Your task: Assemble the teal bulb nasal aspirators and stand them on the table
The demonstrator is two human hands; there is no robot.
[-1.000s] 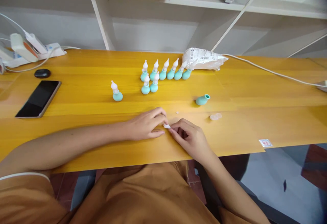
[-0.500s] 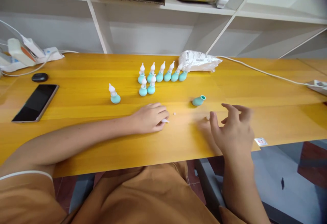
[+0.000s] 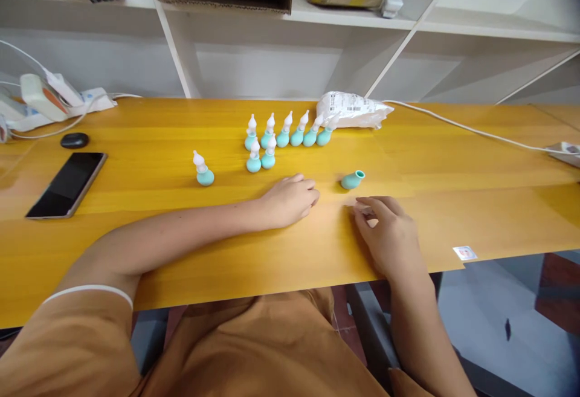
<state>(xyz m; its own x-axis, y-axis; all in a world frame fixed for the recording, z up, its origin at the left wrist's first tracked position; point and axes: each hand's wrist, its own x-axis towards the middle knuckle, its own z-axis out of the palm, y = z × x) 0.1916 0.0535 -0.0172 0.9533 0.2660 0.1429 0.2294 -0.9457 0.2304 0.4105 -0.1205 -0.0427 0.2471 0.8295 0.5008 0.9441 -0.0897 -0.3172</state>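
Note:
My left hand [image 3: 292, 200] rests on the table with its fingers curled and closed; whatever is in them is hidden under the knuckles. To its right, my right hand [image 3: 389, 231] is closed in a pinch at the table top. A small pale piece [image 3: 372, 223] shows between its thumb and fingers, too blurred to name exactly. Just beyond the right fingertips lies a teal rubber bulb [image 3: 351, 180], tilted, its open mouth facing up and right. One teal bulb with a white nozzle [image 3: 203, 170] stands apart at the left. Several more nozzle-topped bulbs [image 3: 269, 160] stand in two rows farther back.
A white plastic package [image 3: 351, 111] lies behind the bulbs, with a white cable [image 3: 444, 122] running right. At left are a phone [image 3: 67, 184], a black oval object [image 3: 75, 140] and a power strip [image 3: 97, 104]. White shelving [image 3: 267, 61] closes off the back. A sticker [image 3: 464, 253] marks the front edge.
My left hand has slid right, and the white tip that showed in its fingers is now out of sight. My right hand has come down and left, its spread fingers closing to a pinch.

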